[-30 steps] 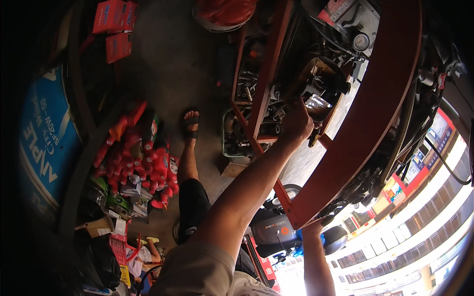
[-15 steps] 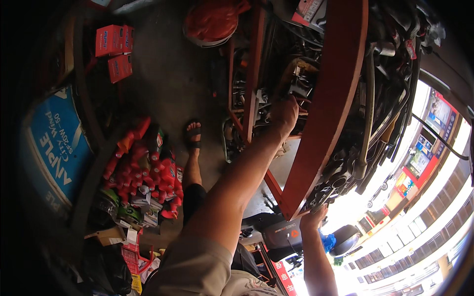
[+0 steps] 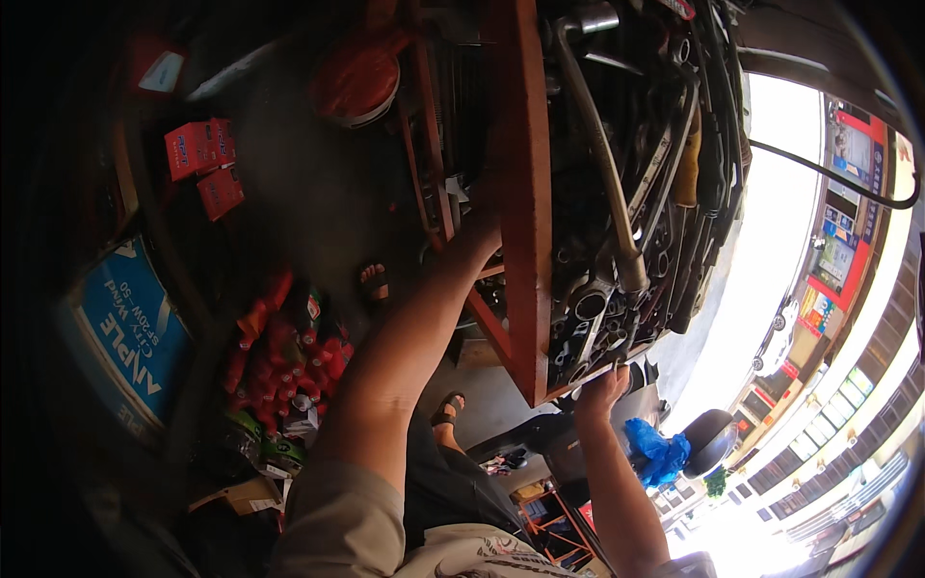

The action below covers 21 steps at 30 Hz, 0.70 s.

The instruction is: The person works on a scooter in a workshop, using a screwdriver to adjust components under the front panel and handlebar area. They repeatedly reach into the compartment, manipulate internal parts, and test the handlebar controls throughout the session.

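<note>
My left hand [image 3: 487, 231] reaches behind the red metal beam [image 3: 525, 318] of a tool rack; its fingers are hidden. My right hand [image 3: 602, 390] is closed round the lower corner edge of the rack's tool tray [image 3: 568, 390]. That tray is crowded with metal tools: a long bar [image 3: 612, 183], several spanners [image 3: 597, 303], and a yellow handle [image 3: 689, 173] among them. Behind the beam are narrower red frame rails [image 3: 438, 202], mostly in shadow.
Red bottles [image 3: 289, 361] are piled at left beside a blue sign [image 3: 125, 337] and red boxes [image 3: 193, 144]. A red-topped container [image 3: 356, 82] stands behind the rack. My sandalled feet [image 3: 448, 414] are below. A scooter [image 3: 568, 448] with blue plastic [image 3: 655, 448] stands right of me, toward the bright street.
The view has swung, bringing the upper tool tray into fuller sight. My left hand, seen earlier inside the lower compartment, is now mostly hidden by the beam. My right hand stays at the edge.
</note>
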Each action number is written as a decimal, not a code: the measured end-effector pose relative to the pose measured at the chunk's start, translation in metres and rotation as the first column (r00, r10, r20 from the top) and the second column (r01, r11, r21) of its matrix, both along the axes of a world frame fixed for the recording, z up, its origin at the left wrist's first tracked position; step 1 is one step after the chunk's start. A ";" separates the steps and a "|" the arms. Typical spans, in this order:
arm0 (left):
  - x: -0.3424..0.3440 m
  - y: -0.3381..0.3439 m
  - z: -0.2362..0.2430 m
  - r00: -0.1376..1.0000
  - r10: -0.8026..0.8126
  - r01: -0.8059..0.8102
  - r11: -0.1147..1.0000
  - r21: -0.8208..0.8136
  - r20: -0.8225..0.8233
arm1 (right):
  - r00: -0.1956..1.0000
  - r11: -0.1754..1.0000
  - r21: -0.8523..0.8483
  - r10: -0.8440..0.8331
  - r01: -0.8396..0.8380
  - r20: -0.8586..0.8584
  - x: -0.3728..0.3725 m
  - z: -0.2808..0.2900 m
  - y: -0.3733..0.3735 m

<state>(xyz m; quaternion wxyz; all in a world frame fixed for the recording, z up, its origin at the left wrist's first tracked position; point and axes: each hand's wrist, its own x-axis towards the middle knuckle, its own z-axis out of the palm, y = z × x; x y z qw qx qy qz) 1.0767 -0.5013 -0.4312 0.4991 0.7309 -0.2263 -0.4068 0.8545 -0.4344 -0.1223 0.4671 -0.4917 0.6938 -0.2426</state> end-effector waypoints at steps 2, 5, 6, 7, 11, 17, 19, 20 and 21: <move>0.006 0.025 0.020 0.985 -0.045 0.035 0.997 -0.062 -0.167 | 0.978 0.993 -0.100 0.036 -0.057 -0.206 -0.025 -0.012 0.002; 0.044 0.097 0.120 0.886 -0.053 0.015 0.996 -0.086 -0.460 | 0.990 0.990 -0.084 -0.123 0.118 -0.065 -0.015 -0.006 0.002; 0.048 0.124 0.128 0.846 -0.043 0.042 0.999 -0.013 -0.532 | 0.996 0.993 -0.101 -0.072 0.067 -0.048 -0.016 -0.010 0.001; 0.047 0.147 0.153 0.829 -0.025 0.079 0.994 0.072 -0.559 | 0.998 0.991 -0.129 -0.039 0.034 -0.041 -0.021 -0.013 0.002; 0.018 0.235 0.217 0.766 0.046 0.122 0.969 0.215 -0.641 | 1.000 1.000 0.000 0.006 -0.006 -0.004 -0.004 0.016 0.003; -0.058 0.299 0.296 0.726 -0.014 0.244 0.940 0.238 -0.688 | 0.886 0.875 0.145 0.461 -0.462 0.041 -0.046 0.053 0.025; -0.098 0.309 0.316 0.668 -0.003 0.272 0.932 0.240 -0.744 | 0.608 0.579 -0.187 0.742 -0.794 -0.282 -0.078 0.047 0.064; -0.125 0.302 0.331 0.640 -0.022 0.326 0.913 0.245 -0.768 | 0.475 0.478 -0.092 0.794 -0.873 -0.379 -0.098 0.073 0.079; -0.155 0.296 0.340 0.610 -0.008 0.360 0.894 0.268 -0.792 | 0.523 0.469 -0.231 0.759 -0.853 -0.388 -0.126 0.075 0.102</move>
